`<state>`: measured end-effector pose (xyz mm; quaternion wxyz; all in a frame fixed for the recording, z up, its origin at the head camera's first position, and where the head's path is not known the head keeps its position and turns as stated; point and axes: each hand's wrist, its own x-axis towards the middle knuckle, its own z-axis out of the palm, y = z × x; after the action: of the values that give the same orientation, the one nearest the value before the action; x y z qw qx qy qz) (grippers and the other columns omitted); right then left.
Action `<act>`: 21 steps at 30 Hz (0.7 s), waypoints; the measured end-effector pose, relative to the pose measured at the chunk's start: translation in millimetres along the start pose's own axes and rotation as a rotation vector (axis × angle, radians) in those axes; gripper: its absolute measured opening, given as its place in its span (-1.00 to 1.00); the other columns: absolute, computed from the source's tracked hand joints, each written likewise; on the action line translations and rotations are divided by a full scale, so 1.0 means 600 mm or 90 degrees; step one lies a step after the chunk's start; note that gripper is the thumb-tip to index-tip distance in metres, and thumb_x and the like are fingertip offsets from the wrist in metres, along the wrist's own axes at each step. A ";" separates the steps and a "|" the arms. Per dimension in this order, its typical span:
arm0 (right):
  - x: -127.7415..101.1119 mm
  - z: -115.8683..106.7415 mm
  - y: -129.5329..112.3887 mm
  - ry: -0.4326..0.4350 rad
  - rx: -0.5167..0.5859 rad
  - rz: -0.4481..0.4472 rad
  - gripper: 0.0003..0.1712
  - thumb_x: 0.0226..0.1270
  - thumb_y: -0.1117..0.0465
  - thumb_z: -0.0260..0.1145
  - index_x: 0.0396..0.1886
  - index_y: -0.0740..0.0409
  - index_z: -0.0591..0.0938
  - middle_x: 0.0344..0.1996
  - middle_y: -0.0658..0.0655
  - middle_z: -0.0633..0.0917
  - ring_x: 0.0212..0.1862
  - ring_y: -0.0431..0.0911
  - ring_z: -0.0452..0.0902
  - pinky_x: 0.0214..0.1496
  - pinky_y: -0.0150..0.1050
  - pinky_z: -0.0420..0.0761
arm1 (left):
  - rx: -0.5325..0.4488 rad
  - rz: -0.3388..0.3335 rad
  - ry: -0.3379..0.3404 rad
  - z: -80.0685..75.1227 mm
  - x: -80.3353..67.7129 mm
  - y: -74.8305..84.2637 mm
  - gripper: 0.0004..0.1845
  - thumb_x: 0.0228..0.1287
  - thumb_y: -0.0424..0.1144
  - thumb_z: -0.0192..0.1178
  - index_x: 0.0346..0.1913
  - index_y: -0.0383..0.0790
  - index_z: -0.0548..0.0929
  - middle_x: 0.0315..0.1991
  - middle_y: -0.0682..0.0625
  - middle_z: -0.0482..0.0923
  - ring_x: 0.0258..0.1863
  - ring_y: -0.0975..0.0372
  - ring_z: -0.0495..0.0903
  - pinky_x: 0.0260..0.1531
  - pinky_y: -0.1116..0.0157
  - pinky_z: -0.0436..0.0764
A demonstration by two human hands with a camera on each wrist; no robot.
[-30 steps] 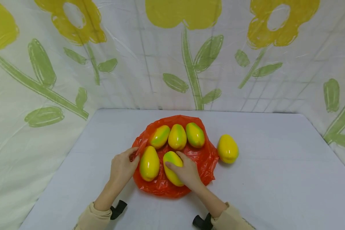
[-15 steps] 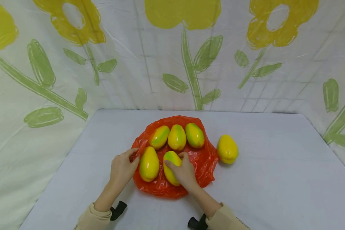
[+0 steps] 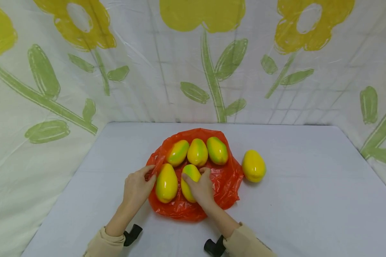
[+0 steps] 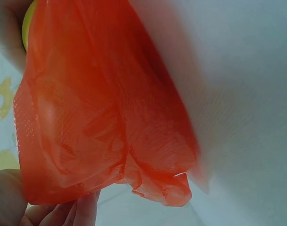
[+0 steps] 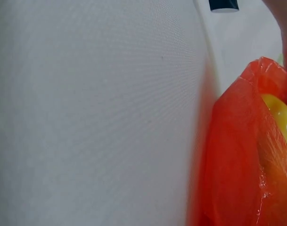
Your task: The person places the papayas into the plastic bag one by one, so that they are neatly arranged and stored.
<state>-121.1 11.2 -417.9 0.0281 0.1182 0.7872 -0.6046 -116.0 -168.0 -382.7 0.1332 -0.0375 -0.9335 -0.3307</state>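
My right hand (image 3: 200,187) curled over a mango (image 3: 189,181) lying on the orange bag (image 3: 226,178), fingers & thumb wrapped round its far end. My left hand (image 3: 137,186) pinched the bag's left edge, just beside a 2nd mango (image 3: 166,182). 3 more sat in a row behind; another mango (image 3: 253,166) lay on the white table (image 3: 308,200), right of the bag.

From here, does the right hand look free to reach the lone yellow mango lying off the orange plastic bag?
Probably yes: bare table lies between the right hand and the lone yellow mango, but the hand grips another mango.
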 end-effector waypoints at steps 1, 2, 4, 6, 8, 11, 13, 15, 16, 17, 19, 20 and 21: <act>0.000 0.001 -0.001 0.000 0.007 -0.002 -0.28 0.26 0.02 0.38 0.18 0.29 0.23 -0.04 0.33 0.48 -0.02 0.12 0.44 0.09 0.04 0.49 | 0.000 0.001 0.001 0.000 0.000 0.000 -0.73 0.20 -0.48 0.23 -0.04 -0.48 0.67 -0.34 -0.28 0.69 -0.66 0.17 0.49 -0.64 0.43 0.47; 0.000 0.002 -0.001 0.002 0.009 -0.005 -0.27 0.26 0.01 0.38 0.18 0.30 0.22 -0.03 0.34 0.47 0.00 0.13 0.44 0.11 0.05 0.47 | 0.000 0.003 0.002 0.000 0.000 0.000 -0.74 0.19 -0.48 0.23 -0.04 -0.48 0.67 -0.34 -0.28 0.69 -0.65 0.16 0.51 -0.64 0.42 0.48; -0.001 0.005 -0.002 0.005 0.017 -0.009 -0.25 0.26 0.01 0.39 0.19 0.30 0.21 0.00 0.36 0.46 0.02 0.14 0.43 0.16 0.07 0.45 | 0.001 0.005 0.005 0.000 0.000 0.000 -0.74 0.19 -0.48 0.24 -0.05 -0.48 0.68 -0.35 -0.27 0.69 -0.62 0.14 0.54 -0.62 0.41 0.51; -0.001 0.007 -0.004 0.010 0.018 -0.014 -0.25 0.25 0.01 0.39 0.19 0.29 0.20 -0.01 0.37 0.47 0.02 0.15 0.44 0.16 0.07 0.44 | 0.001 0.006 0.005 0.001 0.001 -0.001 -0.74 0.18 -0.48 0.24 -0.05 -0.48 0.68 -0.35 -0.27 0.69 -0.60 0.11 0.57 -0.60 0.38 0.54; -0.002 0.010 -0.004 0.017 0.017 -0.016 -0.25 0.25 0.01 0.39 0.18 0.29 0.20 -0.03 0.37 0.48 0.00 0.15 0.45 0.15 0.07 0.46 | 0.001 0.005 0.004 0.002 0.001 -0.001 -0.73 0.19 -0.48 0.24 -0.05 -0.48 0.68 -0.35 -0.27 0.69 -0.60 0.11 0.56 -0.60 0.38 0.54; -0.002 0.014 -0.006 0.028 0.015 -0.017 -0.25 0.24 0.01 0.40 0.16 0.28 0.20 -0.08 0.36 0.50 -0.03 0.15 0.46 0.12 0.06 0.47 | 0.000 0.006 0.002 0.002 0.001 -0.001 -0.74 0.19 -0.48 0.24 -0.05 -0.48 0.68 -0.36 -0.27 0.69 -0.62 0.13 0.54 -0.62 0.39 0.52; -0.002 0.017 -0.006 0.031 0.017 -0.021 -0.26 0.23 0.01 0.40 0.15 0.28 0.19 -0.10 0.35 0.50 -0.05 0.15 0.46 0.10 0.06 0.48 | -0.001 0.005 0.001 0.001 0.001 0.001 -0.74 0.19 -0.48 0.23 -0.04 -0.47 0.68 -0.37 -0.26 0.69 -0.64 0.16 0.51 -0.63 0.42 0.48; -0.001 0.019 -0.006 0.034 0.016 -0.026 -0.26 0.23 0.01 0.41 0.14 0.27 0.19 -0.13 0.33 0.50 -0.07 0.15 0.46 0.07 0.05 0.49 | -0.002 0.002 -0.002 0.001 0.001 0.000 -0.74 0.19 -0.48 0.23 -0.04 -0.47 0.68 -0.37 -0.26 0.69 -0.65 0.17 0.48 -0.64 0.43 0.46; -0.001 0.020 -0.007 0.035 0.016 -0.029 -0.26 0.23 0.01 0.41 0.13 0.27 0.19 -0.14 0.32 0.50 -0.08 0.14 0.46 0.06 0.04 0.50 | -0.002 0.000 -0.004 0.001 0.001 0.000 -0.73 0.20 -0.48 0.23 -0.04 -0.47 0.67 -0.37 -0.27 0.68 -0.66 0.18 0.47 -0.64 0.43 0.45; 0.000 0.020 -0.006 0.036 0.015 -0.031 -0.26 0.22 0.01 0.41 0.13 0.27 0.19 -0.15 0.32 0.50 -0.08 0.14 0.46 0.05 0.04 0.50 | -0.002 -0.002 -0.006 0.001 0.001 0.000 -0.73 0.20 -0.48 0.23 -0.03 -0.47 0.67 -0.36 -0.27 0.68 -0.67 0.19 0.45 -0.65 0.43 0.44; 0.000 0.021 -0.006 0.038 0.013 -0.034 -0.26 0.22 0.00 0.41 0.12 0.27 0.19 -0.18 0.31 0.50 -0.10 0.13 0.47 0.02 0.03 0.50 | -0.002 -0.006 -0.009 0.000 0.000 0.000 -0.73 0.20 -0.47 0.23 -0.03 -0.47 0.67 -0.36 -0.27 0.68 -0.69 0.20 0.42 -0.66 0.43 0.41; -0.001 0.021 -0.006 0.038 0.014 -0.035 -0.26 0.22 0.00 0.41 0.12 0.27 0.19 -0.18 0.30 0.50 -0.11 0.13 0.47 0.02 0.02 0.51 | -0.001 -0.008 -0.010 0.001 0.000 0.000 -0.73 0.20 -0.47 0.23 -0.03 -0.48 0.67 -0.36 -0.27 0.68 -0.70 0.21 0.40 -0.67 0.43 0.40; -0.001 0.021 -0.007 0.038 0.015 -0.035 -0.26 0.22 0.00 0.41 0.12 0.28 0.19 -0.18 0.30 0.50 -0.11 0.13 0.47 0.02 0.02 0.51 | -0.001 -0.008 -0.011 0.001 0.000 0.000 -0.73 0.20 -0.47 0.23 -0.03 -0.48 0.67 -0.36 -0.28 0.68 -0.70 0.21 0.39 -0.67 0.42 0.40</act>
<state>-122.9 -1.8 -417.4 -0.0134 0.1145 0.7835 -0.6106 -116.3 -167.6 -382.7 0.1232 -0.0343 -0.9347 -0.3317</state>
